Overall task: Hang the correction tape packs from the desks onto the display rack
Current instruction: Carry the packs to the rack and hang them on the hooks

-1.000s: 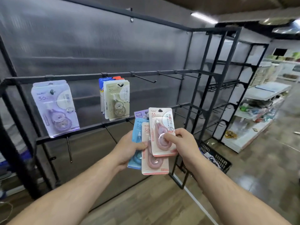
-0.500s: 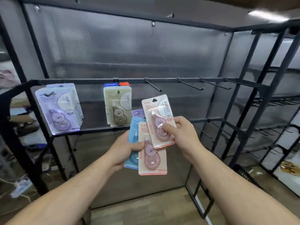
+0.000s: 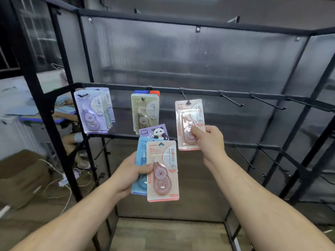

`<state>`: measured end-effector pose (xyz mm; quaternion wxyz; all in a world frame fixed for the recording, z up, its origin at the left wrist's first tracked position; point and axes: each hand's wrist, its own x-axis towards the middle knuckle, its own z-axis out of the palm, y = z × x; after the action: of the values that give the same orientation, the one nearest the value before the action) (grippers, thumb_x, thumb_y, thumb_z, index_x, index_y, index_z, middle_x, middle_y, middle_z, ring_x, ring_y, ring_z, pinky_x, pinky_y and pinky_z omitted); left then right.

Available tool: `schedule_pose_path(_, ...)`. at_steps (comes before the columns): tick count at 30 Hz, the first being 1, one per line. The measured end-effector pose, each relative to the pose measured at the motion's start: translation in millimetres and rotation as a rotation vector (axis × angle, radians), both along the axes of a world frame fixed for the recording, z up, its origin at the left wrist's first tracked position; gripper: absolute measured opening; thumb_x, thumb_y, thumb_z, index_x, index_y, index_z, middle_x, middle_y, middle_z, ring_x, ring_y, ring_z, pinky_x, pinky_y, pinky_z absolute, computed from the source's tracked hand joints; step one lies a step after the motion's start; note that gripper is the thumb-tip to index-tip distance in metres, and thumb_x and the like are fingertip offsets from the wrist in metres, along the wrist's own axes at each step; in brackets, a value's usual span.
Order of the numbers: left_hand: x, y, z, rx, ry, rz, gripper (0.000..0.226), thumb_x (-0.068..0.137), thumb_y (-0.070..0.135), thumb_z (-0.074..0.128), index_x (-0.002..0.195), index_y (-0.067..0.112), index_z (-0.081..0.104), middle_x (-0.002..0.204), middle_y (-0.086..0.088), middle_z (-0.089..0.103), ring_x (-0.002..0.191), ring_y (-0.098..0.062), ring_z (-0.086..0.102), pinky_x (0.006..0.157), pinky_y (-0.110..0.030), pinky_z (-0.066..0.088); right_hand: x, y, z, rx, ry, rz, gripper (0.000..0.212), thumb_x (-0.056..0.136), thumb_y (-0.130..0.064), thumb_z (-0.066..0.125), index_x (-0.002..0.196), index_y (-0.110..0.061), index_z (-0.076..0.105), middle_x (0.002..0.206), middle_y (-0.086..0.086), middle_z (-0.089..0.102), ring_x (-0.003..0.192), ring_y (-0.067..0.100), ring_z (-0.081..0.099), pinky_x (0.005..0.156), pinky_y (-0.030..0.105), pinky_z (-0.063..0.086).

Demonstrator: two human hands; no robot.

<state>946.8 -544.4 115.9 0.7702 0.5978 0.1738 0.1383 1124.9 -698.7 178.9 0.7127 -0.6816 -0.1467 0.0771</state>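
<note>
The big black display rack (image 3: 199,91) filled most of the view. On its top bar hung a bunch of purple packs (image 3: 92,113) and, to their right, a bunch of green packs (image 3: 145,113). Further right the bar had a row of bare hooks (image 3: 233,100) with lots of free room around them. The left hand (image 3: 133,172) gripped a small stack of packs (image 3: 162,171) low in front of the rack, with a pink one on top. The right hand (image 3: 208,139) pinched the bottom of one pink pack (image 3: 188,122) and held it up at a hook (image 3: 184,96). The hole at the top of the pack looked to be right at the hook's tip, so this step was likely hanging that pack. Next it probably needed a push back along the hook, and then the fingers could let go. The green packs hung near it, so its left edge should keep clear of them.
</note>
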Motion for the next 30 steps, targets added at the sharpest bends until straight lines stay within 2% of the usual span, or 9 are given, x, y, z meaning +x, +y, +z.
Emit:
schedule_pose_path(3, -3.5, 1.9, 3.3, 0.009, 0.013, 0.014, 0.035, 0.095, -0.009, 0.057, 0.124, 0.01, 0.06, 0.117, -0.015, 0.075, 0.106, -0.036, 0.073, 0.09, -0.052, 0.06, 3.0, 5.1, 1.0, -0.014, -0.034, -0.038, 0.014, 0.084, -0.013, 0.077, 0.085, -0.003, 0.068, 0.087, 0.003, 0.075, 0.077, 0.015, 0.073, 0.065, 0.028, 0.051)
schedule_pose_path(7, -5.4, 10.3, -0.8, 0.002, 0.013, 0.031, 0.036, 0.096, -0.009, 0.056, 0.126, 0.01, 0.06, 0.121, -0.017, 0.073, 0.111, -0.039, 0.071, 0.098, -0.057, 0.054, 2.7, 9.8, -3.8, -0.047, -0.078, -0.138, 0.034, 0.083, -0.018, 0.08, 0.081, -0.015, 0.046, 0.08, -0.005, 0.055, 0.069, 0.011, 0.057, 0.058, 0.025, 0.039)
schedule_pose_path(10, -4.4, 16.4, -3.4, -0.007, 0.02, 0.022, 0.039, 0.096, -0.01, 0.056, 0.129, 0.01, 0.059, 0.123, -0.017, 0.072, 0.114, -0.04, 0.069, 0.102, -0.06, 0.051, 3.5, 13.2, -8.5, -0.124, -0.097, -0.137, 0.027, 0.082, -0.02, 0.081, 0.077, -0.01, 0.056, 0.079, -0.004, 0.062, 0.078, 0.015, 0.061, 0.062, 0.029, 0.045)
schedule_pose_path(12, -2.3, 18.5, -2.8, -0.001, 0.025, 0.015, 0.04, 0.096, -0.011, 0.055, 0.129, 0.01, 0.059, 0.123, -0.017, 0.072, 0.115, -0.041, 0.068, 0.102, -0.06, 0.051, 4.2, 13.5, -14.1, -0.194, -0.112, -0.097, 0.014, 0.082, -0.024, 0.081, 0.089, -0.016, 0.071, 0.09, -0.008, 0.07, 0.091, 0.016, 0.067, 0.075, 0.036, 0.056)
schedule_pose_path(16, 4.4, 24.7, -1.1, 0.032, 0.017, -0.023, 0.039, 0.096, -0.009, 0.058, 0.13, 0.009, 0.059, 0.123, -0.017, 0.073, 0.113, -0.039, 0.069, 0.101, -0.059, 0.052, -13.5, 11.5, -24.7, -0.312, -0.152, -0.004, 0.038, 0.089, -0.033, 0.074, 0.126, -0.027, 0.07, 0.12, -0.014, 0.067, 0.11, 0.009, 0.064, 0.096, 0.031, 0.051)
schedule_pose_path(18, 8.6, 25.4, -1.1, 0.035, 0.014, -0.035, 0.039, 0.096, -0.008, 0.058, 0.13, 0.01, 0.059, 0.123, -0.016, 0.073, 0.113, -0.038, 0.07, 0.1, -0.058, 0.053, -24.5, 7.5, -28.5, -0.308, -0.13, 0.021, 0.019, 0.094, -0.038, 0.067, 0.105, -0.024, 0.076, 0.108, -0.015, 0.073, 0.099, 0.01, 0.07, 0.092, 0.037, 0.058)
schedule_pose_path(20, 12.4, 24.4, -2.1, 0.027, 0.011, -0.05, 0.039, 0.095, -0.007, 0.059, 0.131, 0.01, 0.059, 0.124, -0.016, 0.072, 0.113, -0.039, 0.07, 0.1, -0.058, 0.053, -35.3, 3.8, -29.8, -0.301, -0.093, 0.087, 0.029, 0.098, -0.041, 0.062, 0.091, -0.017, 0.075, 0.094, -0.006, 0.077, 0.086, 0.015, 0.074, 0.079, 0.036, 0.061)
schedule_pose_path(25, 21.3, 22.9, -2.9, 0.021, 0.013, -0.077, 0.04, 0.095, -0.008, 0.059, 0.131, 0.01, 0.06, 0.122, -0.014, 0.073, 0.112, -0.038, 0.07, 0.099, -0.057, 0.054, -48.8, -4.2, -38.8, -0.426, -0.206, 0.27, 0.021, 0.09, -0.032, 0.077, 0.089, -0.012, 0.072, 0.087, -0.007, 0.075, 0.076, 0.003, 0.068, 0.067, 0.021, 0.057)
schedule_pose_path(30, 28.6, 22.4, -1.2, 0.014, 0.021, -0.092, 0.038, 0.096, -0.007, 0.059, 0.13, 0.009, 0.06, 0.121, -0.014, 0.074, 0.111, -0.037, 0.071, 0.099, -0.057, 0.054, -53.3, -5.4, -40.5, -0.493, -0.252, 0.194, 0.009, 0.086, -0.02, 0.079, 0.085, -0.025, 0.071, 0.098, -0.008, 0.075, 0.094, 0.013, 0.071, 0.083, 0.036, 0.06)
